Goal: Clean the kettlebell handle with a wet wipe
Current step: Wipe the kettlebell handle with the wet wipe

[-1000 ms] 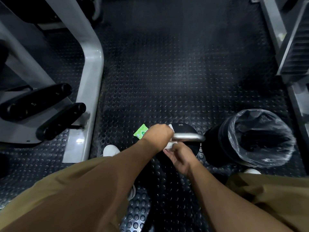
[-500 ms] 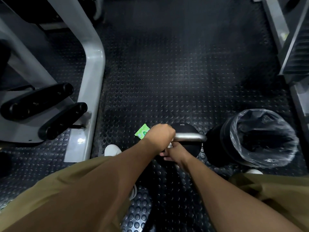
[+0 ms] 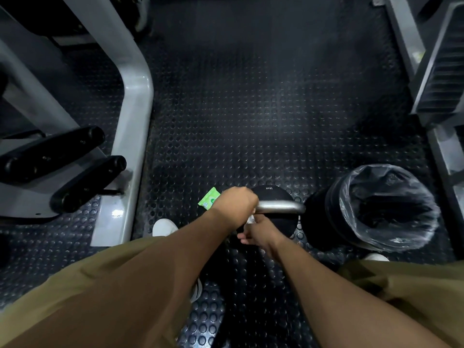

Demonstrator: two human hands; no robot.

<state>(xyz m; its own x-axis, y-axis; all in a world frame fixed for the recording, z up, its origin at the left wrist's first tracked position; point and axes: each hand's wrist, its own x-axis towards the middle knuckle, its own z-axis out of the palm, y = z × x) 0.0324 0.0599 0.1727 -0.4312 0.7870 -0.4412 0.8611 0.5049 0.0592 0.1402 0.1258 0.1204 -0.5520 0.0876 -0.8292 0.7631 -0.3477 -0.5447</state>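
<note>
**Wiping under way, handle not yet finished**

We judge the job partly done: our left hand curls round the left end of the steel handle, and our right hand pinches the white wet wipe just beneath it. Whether the bare right stretch is wiped yet, we cannot tell. The kettlebell stands on the studded floor, just beside the bin. We count one kettlebell, one wipe in use, one green wipe packet, one lined bin, two hands
</note>
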